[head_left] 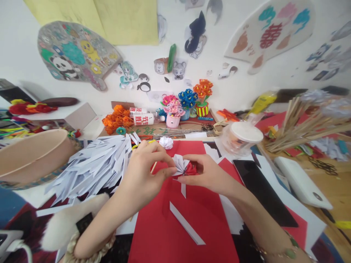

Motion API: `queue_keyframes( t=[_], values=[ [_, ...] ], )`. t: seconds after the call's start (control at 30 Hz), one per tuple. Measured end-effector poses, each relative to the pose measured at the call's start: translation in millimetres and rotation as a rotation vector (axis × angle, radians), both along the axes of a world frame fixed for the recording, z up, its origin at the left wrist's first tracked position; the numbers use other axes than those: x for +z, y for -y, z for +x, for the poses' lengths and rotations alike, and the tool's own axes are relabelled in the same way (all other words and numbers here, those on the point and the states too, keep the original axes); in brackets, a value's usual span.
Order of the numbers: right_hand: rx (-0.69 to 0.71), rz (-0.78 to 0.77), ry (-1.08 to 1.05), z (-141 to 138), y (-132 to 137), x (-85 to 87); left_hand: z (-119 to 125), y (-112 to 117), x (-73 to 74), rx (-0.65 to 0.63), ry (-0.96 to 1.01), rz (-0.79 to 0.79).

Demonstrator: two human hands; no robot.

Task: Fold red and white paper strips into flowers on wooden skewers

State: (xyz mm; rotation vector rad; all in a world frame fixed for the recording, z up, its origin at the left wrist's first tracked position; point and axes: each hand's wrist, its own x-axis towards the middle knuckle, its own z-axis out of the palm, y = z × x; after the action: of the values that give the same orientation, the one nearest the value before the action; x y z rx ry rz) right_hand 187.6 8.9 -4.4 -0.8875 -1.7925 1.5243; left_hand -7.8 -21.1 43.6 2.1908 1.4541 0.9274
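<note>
Paper flower point(181, 166), white on its left and red on its right, is sitting between my two hands, just above a red sheet point(175, 230). Far left, a wide bowl point(30, 153) is standing beside a heap of white paper strips point(93, 164). Next, my left hand point(146, 170) is pinching the white edge of the flower between thumb and forefinger. A crumpled-looking white ball point(166, 143) is lying just behind the flower, and a folded strip point(186, 223) is lying slantwise on the red sheet, nearer me. My right hand point(210, 173) is gripping the red side, thumb below and fingers above. Past it, a lidded tub point(245, 133) is standing behind a black tablet point(261, 190), and a white device point(303, 182) is lying farther right on the desk point(340, 190).
</note>
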Motion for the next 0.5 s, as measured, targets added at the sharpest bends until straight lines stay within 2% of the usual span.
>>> queue_keyframes(
  t=[0.13, 0.37, 0.5],
  values=[
    [-0.060, 0.091, 0.071, 1, 0, -0.7, 0, -5, -1.0, -0.028, 0.075, -0.112],
    [-0.033, 0.123, 0.078, 3, 0, 0.0, 2, -3, -9.2, -0.040, -0.034, -0.023],
    [-0.024, 0.153, 0.092, 1, 1, -0.1, 5, 0, -15.6, 0.013, -0.177, 0.088]
  ],
)
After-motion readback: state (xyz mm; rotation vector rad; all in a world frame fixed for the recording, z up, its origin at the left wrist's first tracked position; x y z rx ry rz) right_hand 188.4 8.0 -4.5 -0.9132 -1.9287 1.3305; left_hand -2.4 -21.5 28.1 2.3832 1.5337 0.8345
